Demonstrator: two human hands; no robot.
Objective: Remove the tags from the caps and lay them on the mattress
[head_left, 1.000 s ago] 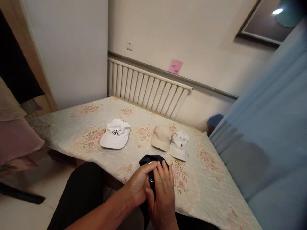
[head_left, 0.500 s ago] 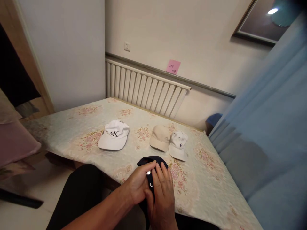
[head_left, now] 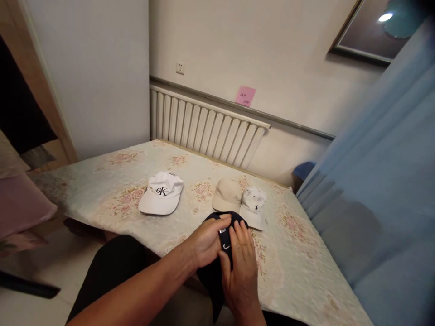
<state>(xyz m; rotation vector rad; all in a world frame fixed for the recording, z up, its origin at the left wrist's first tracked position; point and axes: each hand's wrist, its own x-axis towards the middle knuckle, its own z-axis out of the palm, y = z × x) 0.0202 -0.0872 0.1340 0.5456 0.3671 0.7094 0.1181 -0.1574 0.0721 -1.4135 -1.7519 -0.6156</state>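
Both hands hold a dark navy cap (head_left: 212, 274) above the near edge of the bed-like table. A strap with a metal buckle and a small white swoosh shows between them. My left hand (head_left: 205, 242) grips the cap beside the buckle, thumb on top. My right hand (head_left: 240, 267) is wrapped over its other side, fingers together. Beyond the hands, a beige cap (head_left: 227, 194) and a white cap with a small dark emblem (head_left: 254, 203) sit side by side. Farther left lies a white cap with black letters (head_left: 162, 194).
A floral cloth (head_left: 302, 267) covers the flat surface. A white radiator (head_left: 204, 124) runs along the wall behind it, with a pink note (head_left: 245, 96) above. A blue curtain (head_left: 380, 181) hangs at the right. My dark-clothed knee (head_left: 118, 258) is at lower left.
Both hands have shifted up and to the right with the navy cap, which now overlaps the lower edge of the beige cap in view. The strap's swoosh shows more clearly. Other caps stay put.
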